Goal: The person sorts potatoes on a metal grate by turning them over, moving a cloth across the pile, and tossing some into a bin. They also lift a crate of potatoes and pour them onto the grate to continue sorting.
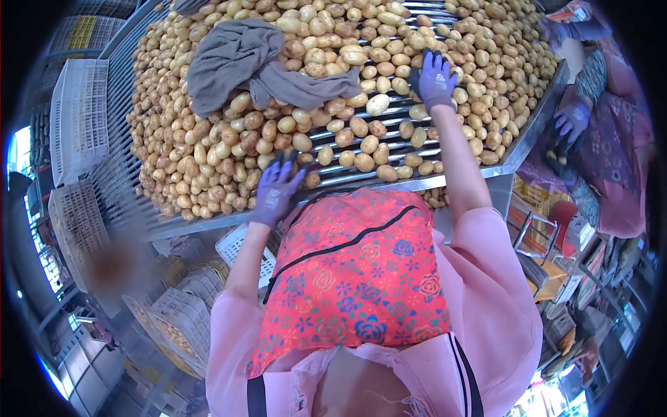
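Note:
Potatoes [229,139] lie in a thick layer over a metal roller table [389,115]. My left hand [276,187], in a purple glove with dark fingertips, rests at the near edge of the pile, fingers spread and touching potatoes. Farther out, my right hand [435,80], gloved the same way, lies over potatoes with its fingers stretched out. Between the hands the layer thins and bare rollers show. One paler potato [377,104] sits left of my right hand. A crumpled grey cloth [240,62] lies on the pile.
White plastic crates [80,121] stand along the left side, with more crates [177,316] below, some holding potatoes. A metal rim [417,183] borders the table. At right, another person's purple-gloved hand [574,119] is beside the table, near a metal-framed chair [538,233].

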`<state>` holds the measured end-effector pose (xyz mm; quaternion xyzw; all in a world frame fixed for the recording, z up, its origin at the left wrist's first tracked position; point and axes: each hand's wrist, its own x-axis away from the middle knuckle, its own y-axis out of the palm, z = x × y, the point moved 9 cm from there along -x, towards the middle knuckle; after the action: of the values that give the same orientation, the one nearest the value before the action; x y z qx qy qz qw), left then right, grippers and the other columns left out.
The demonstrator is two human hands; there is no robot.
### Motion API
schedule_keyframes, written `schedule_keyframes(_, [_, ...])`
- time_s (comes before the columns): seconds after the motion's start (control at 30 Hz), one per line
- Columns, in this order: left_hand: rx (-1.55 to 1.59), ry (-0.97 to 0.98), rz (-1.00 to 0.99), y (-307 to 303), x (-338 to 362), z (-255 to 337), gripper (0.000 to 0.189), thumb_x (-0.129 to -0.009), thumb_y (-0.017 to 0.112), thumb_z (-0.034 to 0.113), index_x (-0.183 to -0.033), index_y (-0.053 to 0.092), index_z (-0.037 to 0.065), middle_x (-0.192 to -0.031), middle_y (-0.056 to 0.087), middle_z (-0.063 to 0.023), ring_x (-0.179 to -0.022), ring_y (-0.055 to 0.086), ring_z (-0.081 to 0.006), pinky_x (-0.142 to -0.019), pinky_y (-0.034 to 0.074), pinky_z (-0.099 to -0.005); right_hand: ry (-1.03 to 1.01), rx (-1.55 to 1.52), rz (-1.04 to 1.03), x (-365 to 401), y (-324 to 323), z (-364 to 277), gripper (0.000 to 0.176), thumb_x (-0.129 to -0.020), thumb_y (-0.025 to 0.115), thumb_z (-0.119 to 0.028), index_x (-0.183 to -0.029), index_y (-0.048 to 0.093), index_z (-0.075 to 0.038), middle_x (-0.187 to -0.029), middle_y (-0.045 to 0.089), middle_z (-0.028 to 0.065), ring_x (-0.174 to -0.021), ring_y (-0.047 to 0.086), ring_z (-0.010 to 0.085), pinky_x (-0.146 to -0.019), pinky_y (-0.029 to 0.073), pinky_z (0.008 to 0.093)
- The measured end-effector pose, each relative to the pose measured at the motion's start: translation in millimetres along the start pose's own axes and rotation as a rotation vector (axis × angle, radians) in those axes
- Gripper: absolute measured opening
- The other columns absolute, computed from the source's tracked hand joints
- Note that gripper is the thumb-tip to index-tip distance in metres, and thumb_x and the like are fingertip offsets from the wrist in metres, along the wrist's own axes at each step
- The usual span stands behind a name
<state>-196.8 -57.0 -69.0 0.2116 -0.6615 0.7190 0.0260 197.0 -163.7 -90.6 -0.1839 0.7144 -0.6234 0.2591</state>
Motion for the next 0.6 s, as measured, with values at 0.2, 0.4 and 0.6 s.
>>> schedule_keyframes(0.2, [0.07, 0.513, 0.118, -4, -77, 105, 0.042, -0.085, 0.051, 0.019, -0.128, 0.052, 0.02, -0.133, 0.049, -0.0098, -0.125, 0.047, -0.0291, -0.104, 0.036, -0.0441, -0.523, -0.237, -0.085, 130, -31, -111, 0.053, -0.09, 0.052, -0.033, -0.134, 0.046, -0.005, -0.139, 0.044, 0.0177, -0.127, 0.042, 0.0367, -0.104, 0.032, 0.0544])
schedule_keyframes(0.4, [0.01, 0.216, 0.378, -167, -130, 66, 0.044, -0.076, 0.058, 0.009, -0.12, 0.054, 0.012, -0.119, 0.052, -0.0113, -0.117, 0.049, -0.0307, -0.097, 0.038, -0.045, -0.227, -0.09, -0.075, 131, -27, 9, 0.051, -0.088, 0.056, -0.034, -0.134, 0.05, -0.012, -0.129, 0.055, 0.0156, -0.125, 0.046, 0.0365, -0.106, 0.027, 0.0587])
schedule_keyframes(0.6, [-0.179, 0.002, 0.518, -178, -109, -50, 0.028, -0.07, 0.07, 0.02, -0.095, 0.061, 0.012, -0.097, 0.059, -0.0081, -0.108, 0.054, -0.0281, -0.1, 0.035, -0.0488, -0.213, 0.066, -0.076, 127, -6, 34, 0.044, -0.091, 0.05, -0.019, -0.133, 0.048, -0.006, -0.134, 0.051, 0.0115, -0.131, 0.039, 0.0377, -0.107, 0.024, 0.0615])
